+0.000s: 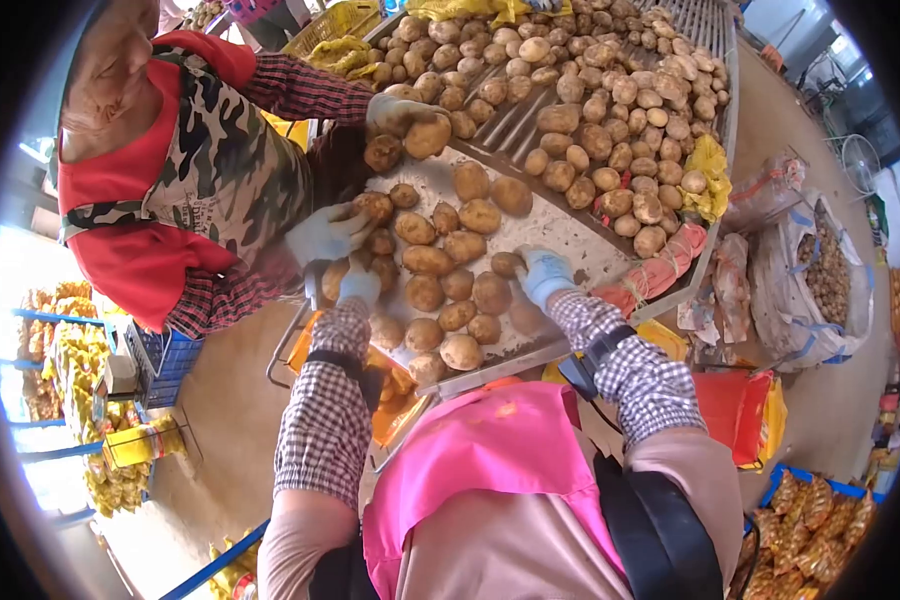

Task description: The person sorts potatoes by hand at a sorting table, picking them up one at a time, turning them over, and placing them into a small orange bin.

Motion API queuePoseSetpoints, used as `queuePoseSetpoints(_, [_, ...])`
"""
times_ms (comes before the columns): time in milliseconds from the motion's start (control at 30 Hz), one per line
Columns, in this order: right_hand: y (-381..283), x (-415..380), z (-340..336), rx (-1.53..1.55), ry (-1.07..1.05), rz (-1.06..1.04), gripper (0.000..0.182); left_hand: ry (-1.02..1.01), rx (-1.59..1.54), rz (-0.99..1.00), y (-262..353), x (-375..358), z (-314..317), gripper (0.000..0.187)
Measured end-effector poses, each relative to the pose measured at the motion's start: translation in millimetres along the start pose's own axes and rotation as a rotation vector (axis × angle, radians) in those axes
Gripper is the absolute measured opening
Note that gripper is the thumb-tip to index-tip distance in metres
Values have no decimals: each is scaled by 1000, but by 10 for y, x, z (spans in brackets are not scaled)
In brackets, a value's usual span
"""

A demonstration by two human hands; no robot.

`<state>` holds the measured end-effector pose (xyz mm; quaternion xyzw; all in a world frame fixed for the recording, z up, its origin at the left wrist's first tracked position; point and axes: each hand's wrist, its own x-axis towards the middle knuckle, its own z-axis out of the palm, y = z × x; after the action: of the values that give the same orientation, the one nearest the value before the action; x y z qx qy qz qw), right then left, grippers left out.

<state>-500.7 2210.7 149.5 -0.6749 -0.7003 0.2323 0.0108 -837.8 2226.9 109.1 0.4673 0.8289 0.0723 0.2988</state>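
Note:
My left hand [361, 284], in a pale blue glove, is at the left side of the metal sorting surface [580, 238], among potatoes by a co-worker's gloved hand. A brown potato [335, 282] is right beside it; its fingers are too blurred to show whether they hold anything. My right hand [546, 276], gloved too, has its fingers closed against a small dark potato [507, 264] at the right of the group. Several loose potatoes [427, 261] lie between my hands. Below my right hand, another potato [527, 318] looks smeared by motion.
A co-worker [220, 160] stands at the left, with one glove [405, 115] on potatoes. Beyond a slatted rack [518, 122] is a large potato heap [620, 130]. An orange bag [395, 400] hangs below the front edge. White sacks [800, 285] stand on the floor at right.

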Motion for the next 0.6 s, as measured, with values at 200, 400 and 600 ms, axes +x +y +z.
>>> queuePoseSetpoints(200, [-10, 121, 196, 96, 55, -334, 44, -244, 10, 175, -416, 702, 216, 64])
queuePoseSetpoints(400, [-501, 387, -383, 166, -77, -295, 35, 125, -257, -27, -344, 264, 368, 57])
queuePoseSetpoints(600, [-1259, 1028, -407, -541, -197, -550, 39, 206, -879, 51, -634, -282, 409, 52])
